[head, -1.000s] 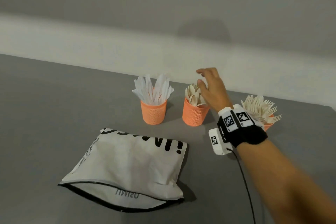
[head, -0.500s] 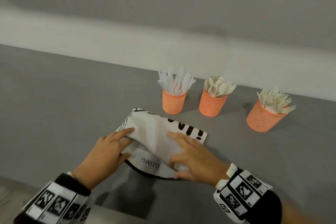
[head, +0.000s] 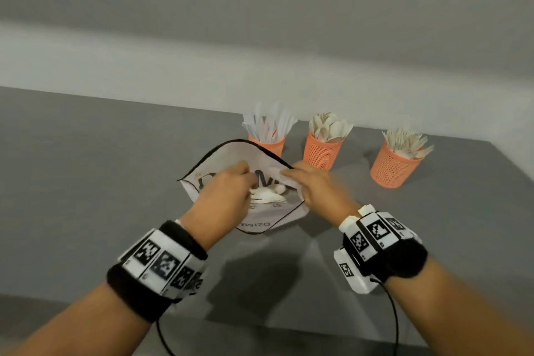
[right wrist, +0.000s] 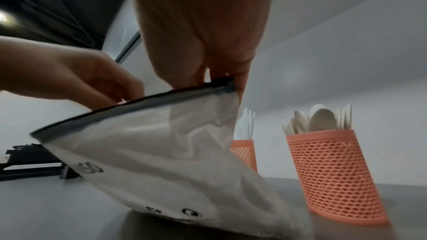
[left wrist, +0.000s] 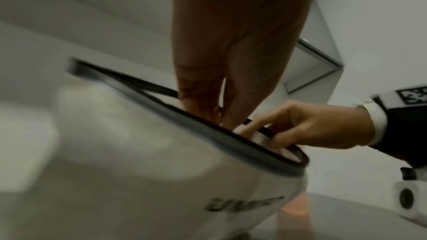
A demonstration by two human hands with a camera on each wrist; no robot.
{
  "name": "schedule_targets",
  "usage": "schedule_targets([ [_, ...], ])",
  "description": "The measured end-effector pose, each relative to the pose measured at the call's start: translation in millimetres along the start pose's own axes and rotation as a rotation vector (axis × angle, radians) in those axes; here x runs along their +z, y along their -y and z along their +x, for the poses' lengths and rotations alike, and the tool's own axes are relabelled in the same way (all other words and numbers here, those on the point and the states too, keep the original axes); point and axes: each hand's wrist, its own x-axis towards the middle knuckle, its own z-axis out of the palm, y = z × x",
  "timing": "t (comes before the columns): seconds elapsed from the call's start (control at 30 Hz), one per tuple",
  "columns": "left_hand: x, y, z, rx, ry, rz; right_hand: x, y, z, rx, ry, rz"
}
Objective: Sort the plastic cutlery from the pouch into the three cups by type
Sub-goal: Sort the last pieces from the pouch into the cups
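Observation:
A white pouch (head: pixel 260 218) with black trim and black lettering is lifted off the grey table, mouth facing me. My right hand (head: pixel 284 173) pinches its upper rim (right wrist: pixel 221 81) and holds it up. My left hand (head: pixel 248 185) reaches into the mouth, beside several white cutlery pieces (head: pixel 268 196) inside; its fingertips (left wrist: pixel 208 109) are hidden past the rim. Behind stand three orange mesh cups: knives (head: pixel 267 144), spoons (head: pixel 321 153), forks (head: pixel 394 166).
The grey table (head: pixel 86 182) ends at a white wall ledge behind the cups and at a front edge near my forearms. Black cables hang from both wrist units. A dark frame (right wrist: pixel 30 161) sits low to the left.
A second ago my right hand was at the spoon cup. Half a second ago both hands lay on the flat pouch. Now the pouch is raised and open, with the left hand inside.

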Motion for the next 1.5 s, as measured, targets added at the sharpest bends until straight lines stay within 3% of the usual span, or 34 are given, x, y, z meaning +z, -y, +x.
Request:
schedule_targets([
  [0.1,29.1,-6.3,26.1,-0.171,0.294,0.197,1.8,8.6,-9.6,-0.010,0.034,0.098],
  [0.3,98.2,24.7,54.9,-0.437,0.581,0.231,-2.8,7.4,-33.1,-0.039,0.216,0.138],
  [0.37,111.6,33.2,56.0,-0.417,0.601,0.260,-6.1,0.0,-39.9,-0.023,0.219,0.162],
  [0.47,118.3,32.5,55.8,-0.271,0.572,0.352,-8.2,-6.7,-47.6,-0.010,0.203,0.235],
  [0.67,104.8,10.8,43.2,-0.170,0.575,0.261,-2.2,-27.7,-41.4,0.114,0.131,0.328],
  [0.77,79.6,-10.1,45.9,-0.135,0.587,0.329,6.4,-36.5,-33.8,0.122,0.011,0.297],
  [0.93,14.4,-54.8,25.3,-0.066,0.437,0.498,6.6,-48.7,-23.4,0.122,-0.133,0.304],
  [1.0,-17.7,-58.1,8.5,-0.107,0.456,0.315,8.8,-52.2,-22.9,0.089,-0.129,0.308],
  [1.07,-42.3,-50.9,-3.7,-0.193,0.501,-0.043,19.3,-56.1,-21.4,0.046,-0.093,0.257],
  [1.2,-40.8,-39.8,-13.4,-0.340,0.381,-0.810,45.2,-40.9,-25.7,-0.050,0.304,0.257],
  [1.27,-23.5,-43.1,-10.9,-0.370,0.342,-1.084,60.4,-23.9,-26.6,-0.072,0.531,0.119],
  [1.4,5.2,-55.1,-6.0,-0.427,0.335,-1.579,69.0,-14.1,-24.2,-0.001,0.683,-0.003],
  [1.47,15.9,-57.3,-4.7,-0.441,0.318,-1.750,54.5,-11.3,-25.5,0.010,0.715,0.209],
  [1.5,20.3,-58.0,-3.8,-0.444,0.300,-1.791,47.8,-12.7,-26.3,0.017,0.669,0.460],
])
